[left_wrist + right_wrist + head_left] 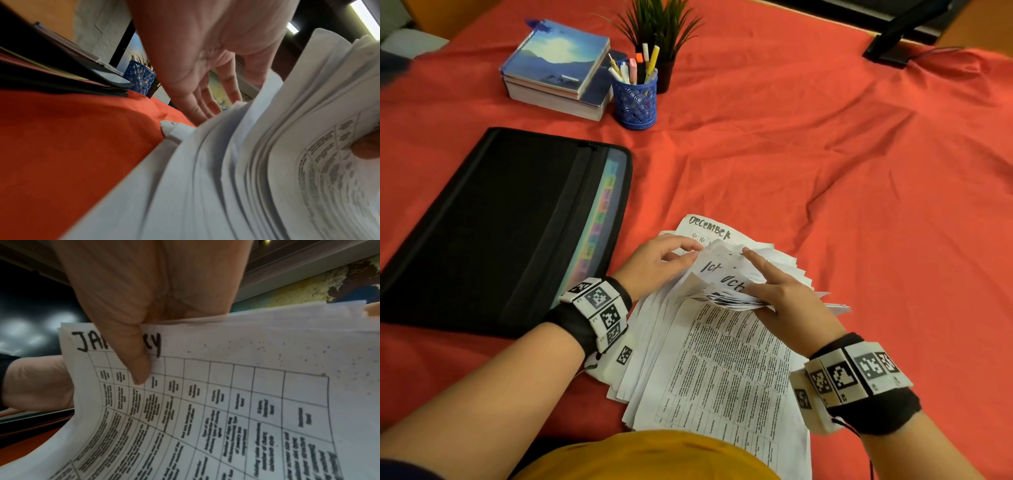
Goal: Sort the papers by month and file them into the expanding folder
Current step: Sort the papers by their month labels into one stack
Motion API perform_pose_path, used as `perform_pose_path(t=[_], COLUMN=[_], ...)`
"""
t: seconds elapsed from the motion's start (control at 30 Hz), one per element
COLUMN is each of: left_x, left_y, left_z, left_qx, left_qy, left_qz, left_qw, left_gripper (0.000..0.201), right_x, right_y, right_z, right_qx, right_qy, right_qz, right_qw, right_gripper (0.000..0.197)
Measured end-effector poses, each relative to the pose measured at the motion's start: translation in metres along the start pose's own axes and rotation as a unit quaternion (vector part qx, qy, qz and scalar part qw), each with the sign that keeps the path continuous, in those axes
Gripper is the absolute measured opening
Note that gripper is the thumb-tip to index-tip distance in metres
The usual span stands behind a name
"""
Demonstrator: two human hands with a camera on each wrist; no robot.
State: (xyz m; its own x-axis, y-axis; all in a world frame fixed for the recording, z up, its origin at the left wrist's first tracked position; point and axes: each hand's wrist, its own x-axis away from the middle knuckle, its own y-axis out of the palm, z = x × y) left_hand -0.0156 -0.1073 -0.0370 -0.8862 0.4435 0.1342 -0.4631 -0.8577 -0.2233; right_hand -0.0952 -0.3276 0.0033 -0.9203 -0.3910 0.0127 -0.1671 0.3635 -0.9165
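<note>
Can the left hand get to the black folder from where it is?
Probably yes. The folder lies right beside the left hand on the red cloth, nothing between them, but that hand is pinching the papers and must let go first.

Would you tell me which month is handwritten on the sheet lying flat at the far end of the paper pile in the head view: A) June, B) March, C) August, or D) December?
D: the sheet poking out beyond the left hand and right hand reads "December".
</note>
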Motion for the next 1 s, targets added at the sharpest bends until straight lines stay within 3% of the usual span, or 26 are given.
perform_pose_path(t=[0.1, 0.27, 0.63, 1.0], left_x=[-0.001, -0.002, -0.003, -0.005], left_y=[0.001, 0.002, -0.002, -0.004], left_z=[-0.006, 0.0, 0.009, 0.005], left_qx=[-0.038, -0.014, 0.015, 0.021], left_qy=[-0.001, -0.016, -0.012, -0.009], left_qz=[-0.008, 0.057, 0.011, 0.062], left_qw=[0.999, 0.998, 1.0, 0.998], left_gripper=[0.053, 0.081, 0.081, 0.076], right_x=[0.0, 0.0, -0.007, -0.003], right_y=[0.002, 0.003, -0.005, -0.002], right_z=[0.001, 0.001, 0.001, 0.0], right_qx=[-0.005, -0.013, 0.009, 0.013], right_qy=[0.013, 0.024, 0.022, 0.011], right_qz=[-0.003, -0.01, -0.02, -0.015], right_qw=[1.0, 1.0, 1.0, 1.0], right_gripper=[0.026, 0.03, 0.016, 0.028])
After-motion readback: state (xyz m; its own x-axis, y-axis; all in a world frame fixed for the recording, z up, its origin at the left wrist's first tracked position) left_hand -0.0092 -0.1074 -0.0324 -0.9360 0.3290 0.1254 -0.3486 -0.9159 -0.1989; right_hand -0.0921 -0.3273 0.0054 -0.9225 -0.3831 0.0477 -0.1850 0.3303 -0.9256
